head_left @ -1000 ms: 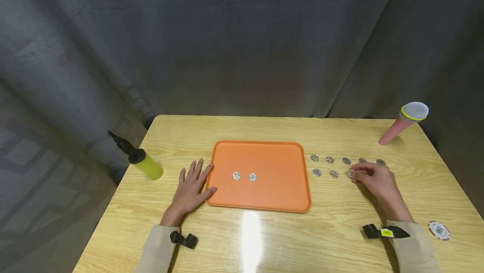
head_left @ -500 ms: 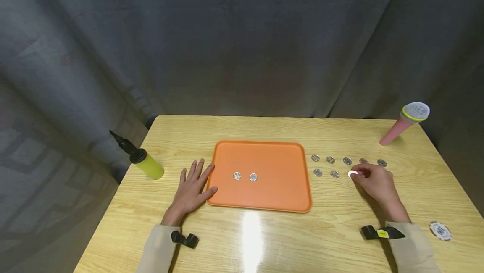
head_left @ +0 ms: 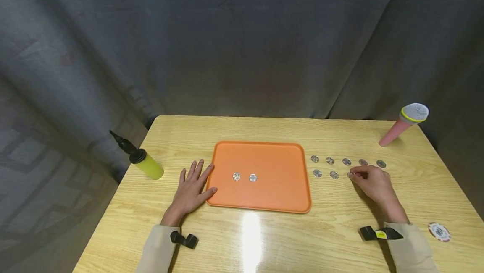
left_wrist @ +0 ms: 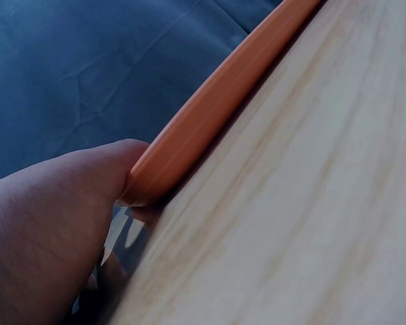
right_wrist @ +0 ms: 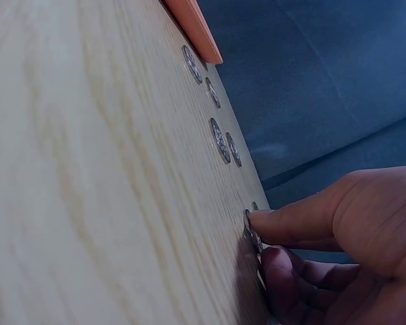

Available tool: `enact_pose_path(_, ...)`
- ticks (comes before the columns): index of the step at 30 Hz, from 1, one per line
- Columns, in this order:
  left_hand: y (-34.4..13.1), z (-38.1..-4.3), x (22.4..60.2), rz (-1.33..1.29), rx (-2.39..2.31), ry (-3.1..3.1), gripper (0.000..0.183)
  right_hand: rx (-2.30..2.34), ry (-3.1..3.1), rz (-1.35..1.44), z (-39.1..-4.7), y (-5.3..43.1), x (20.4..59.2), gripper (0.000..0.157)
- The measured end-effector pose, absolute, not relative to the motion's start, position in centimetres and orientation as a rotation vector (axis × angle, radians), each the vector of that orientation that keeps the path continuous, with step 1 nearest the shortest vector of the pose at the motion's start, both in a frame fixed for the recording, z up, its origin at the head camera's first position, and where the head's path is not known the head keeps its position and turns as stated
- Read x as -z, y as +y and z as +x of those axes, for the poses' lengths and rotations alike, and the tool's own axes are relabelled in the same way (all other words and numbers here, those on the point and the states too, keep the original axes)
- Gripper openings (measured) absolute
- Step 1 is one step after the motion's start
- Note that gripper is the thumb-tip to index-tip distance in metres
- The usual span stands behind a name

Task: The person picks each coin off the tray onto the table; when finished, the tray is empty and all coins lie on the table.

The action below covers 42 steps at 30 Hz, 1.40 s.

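Observation:
My left hand (head_left: pixel 189 190) lies with fingers spread at the left side of an orange tray (head_left: pixel 280 168). Its thumb touches the tray's outer rim, seen close up in the left wrist view. Two silver coins, a left coin (head_left: pixel 236 176) and a right coin (head_left: pixel 253 177), lie flat inside the tray. Right of the tray, my right hand (head_left: pixel 374 182) pinches a silver coin (head_left: pixel 349 174) between thumb and fingers, low at the tabletop. That coin is partly hidden by the fingertips. Beside it lie the other coins of the front row, among them a neighbouring coin (head_left: pixel 334 175).
A back row of several coins, including a middle coin (head_left: pixel 346 161), runs behind the right hand. A pink toy microphone (head_left: pixel 397 132) stands at the back right. A patterned poker chip (head_left: pixel 439 232) lies front right. A yellow hand pump (head_left: pixel 149 166) with black nozzle stands at left.
The coin at my right fingertips tilted and flashed bright half a second ago; now it looks darker and narrower. My right hand shifted slightly left. The left hand and tray stay put.

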State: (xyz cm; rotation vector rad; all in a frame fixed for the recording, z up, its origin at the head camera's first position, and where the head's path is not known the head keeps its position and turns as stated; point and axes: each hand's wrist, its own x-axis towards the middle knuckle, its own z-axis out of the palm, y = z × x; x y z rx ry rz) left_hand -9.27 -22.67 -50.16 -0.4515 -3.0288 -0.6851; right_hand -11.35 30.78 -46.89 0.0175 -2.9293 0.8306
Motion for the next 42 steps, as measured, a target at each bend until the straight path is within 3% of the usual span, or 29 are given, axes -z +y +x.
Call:
enact_pose_path(16, -22.7, -9.4, 50.5, -0.468, 0.679, -2.999, 0.074, -0.865, -2.871, 0.038, -11.2, 30.1, 45.2, 0.022)
enact_pose_path(42, -22.6, -9.4, 50.4, -0.456, 0.676, -3.012, 0.074, -1.164, -2.866, 0.229, -13.5, 21.4, 43.0, 0.022)
